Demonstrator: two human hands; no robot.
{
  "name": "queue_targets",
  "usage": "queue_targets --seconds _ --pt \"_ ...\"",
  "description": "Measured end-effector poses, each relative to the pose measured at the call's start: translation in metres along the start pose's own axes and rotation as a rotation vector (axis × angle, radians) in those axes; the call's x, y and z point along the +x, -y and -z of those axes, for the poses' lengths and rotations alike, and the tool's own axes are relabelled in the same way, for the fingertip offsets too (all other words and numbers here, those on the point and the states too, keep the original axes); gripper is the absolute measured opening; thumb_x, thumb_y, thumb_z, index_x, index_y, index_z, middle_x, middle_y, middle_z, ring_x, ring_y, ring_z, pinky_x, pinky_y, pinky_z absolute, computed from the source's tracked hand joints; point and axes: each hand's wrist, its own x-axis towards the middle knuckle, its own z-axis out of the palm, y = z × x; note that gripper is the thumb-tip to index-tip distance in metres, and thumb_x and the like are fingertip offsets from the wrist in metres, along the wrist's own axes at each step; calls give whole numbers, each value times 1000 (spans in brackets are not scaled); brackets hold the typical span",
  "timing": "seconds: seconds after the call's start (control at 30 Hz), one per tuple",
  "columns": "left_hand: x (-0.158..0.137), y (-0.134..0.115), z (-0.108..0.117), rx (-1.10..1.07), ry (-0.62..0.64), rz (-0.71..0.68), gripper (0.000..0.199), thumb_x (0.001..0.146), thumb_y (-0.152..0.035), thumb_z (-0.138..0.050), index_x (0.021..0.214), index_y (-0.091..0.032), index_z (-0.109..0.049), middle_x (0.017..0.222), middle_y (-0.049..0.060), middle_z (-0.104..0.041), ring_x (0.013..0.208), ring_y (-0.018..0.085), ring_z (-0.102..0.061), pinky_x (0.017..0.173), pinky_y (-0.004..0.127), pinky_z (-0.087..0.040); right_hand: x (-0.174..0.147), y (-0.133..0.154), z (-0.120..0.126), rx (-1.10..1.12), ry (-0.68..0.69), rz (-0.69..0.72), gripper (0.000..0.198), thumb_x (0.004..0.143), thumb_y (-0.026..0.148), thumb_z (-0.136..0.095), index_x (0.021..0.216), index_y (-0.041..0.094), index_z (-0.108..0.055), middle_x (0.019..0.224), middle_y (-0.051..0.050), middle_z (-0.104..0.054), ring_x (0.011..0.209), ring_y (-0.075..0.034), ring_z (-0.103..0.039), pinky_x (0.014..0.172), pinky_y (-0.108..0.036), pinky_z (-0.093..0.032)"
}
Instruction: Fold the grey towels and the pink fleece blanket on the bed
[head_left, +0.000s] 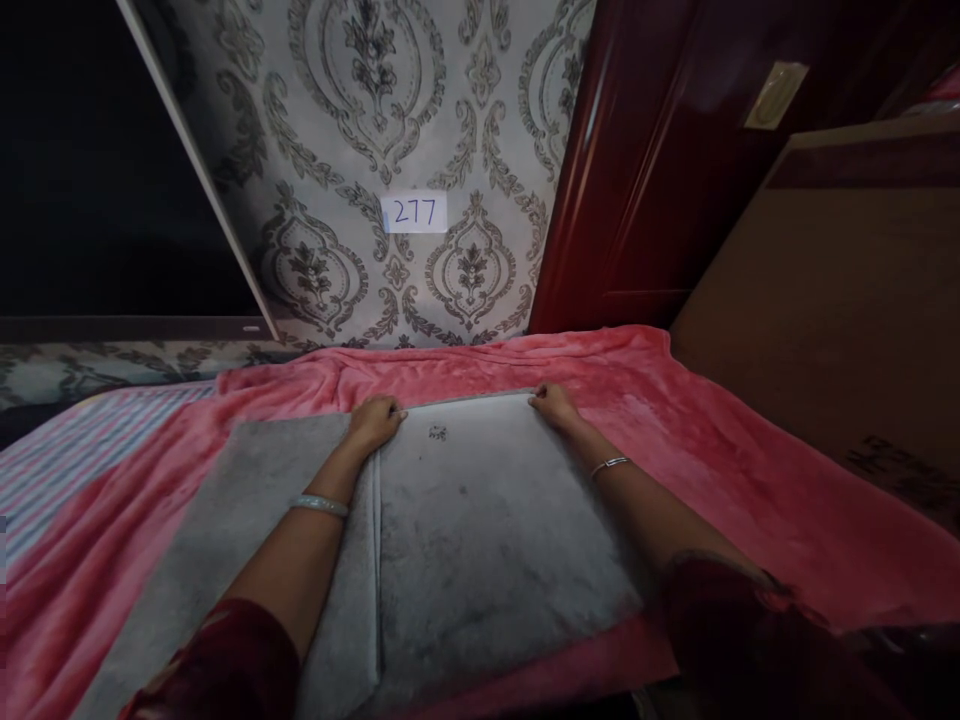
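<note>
A large grey cloth [495, 530] with mottled shading and a small dark printed mark near its far edge lies spread before me. Its right part is folded over, with layered edges running down the middle, while a single layer extends to the left. My left hand [376, 422] pinches the far edge at the left corner of the folded part. At that edge's right corner, my right hand [553, 405] is closed on the cloth between thumb and fingers. Both hands rest low, close to the surface beneath.
Under the cloth is a rumpled pink blanket [720, 440], with a striped sheet [82, 450] at the left. A dark screen [112, 180] stands at the far left, before patterned wallpaper bearing a "277" label [415, 212]. A red door [637, 150] and a big cardboard box [840, 320] are at the right.
</note>
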Motion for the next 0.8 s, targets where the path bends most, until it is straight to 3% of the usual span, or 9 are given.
queue_targets --seconds 0.13,0.3,0.53,0.7,0.8 --pt "-2 -4 1 -4 -11 13 16 92 -27 -55 95 -20 -69 112 9 -72 113 26 -63 90 35 -47 3 4 2 -11 -24 -49 11 83 20 -64 85 17 -73 86 -7 -74 77 -17 -67 66 -22 -47" --pt "-6 -10 3 0 -56 35 17 94 -25 -52 97 -19 -67 113 10 -71 112 24 -62 93 35 -45 1 14 2 -44 -58 -101 20 91 24 -56 100 17 -72 99 -11 -74 86 -19 -68 69 -25 -47" --pt "-6 -12 -1 21 -30 61 19 94 -26 -53 98 -17 -70 110 12 -72 111 26 -63 94 37 -44 -9 19 -6 -103 8 -126 25 96 25 -51 110 16 -69 108 -11 -73 97 -21 -67 76 -27 -47" --pt "-4 -10 -3 22 -13 58 22 94 -26 -52 101 -16 -71 112 12 -72 111 26 -64 94 37 -45 -20 34 11 -168 52 -71 34 95 21 -50 122 12 -67 118 -17 -70 111 -27 -64 91 -35 -48" --pt "-4 -10 -3 18 -8 52 23 94 -26 -52 102 -16 -71 113 12 -72 111 26 -64 94 37 -46 -43 50 15 -200 56 98 47 97 30 -50 143 18 -55 146 -16 -54 136 -30 -46 110 -44 -37"
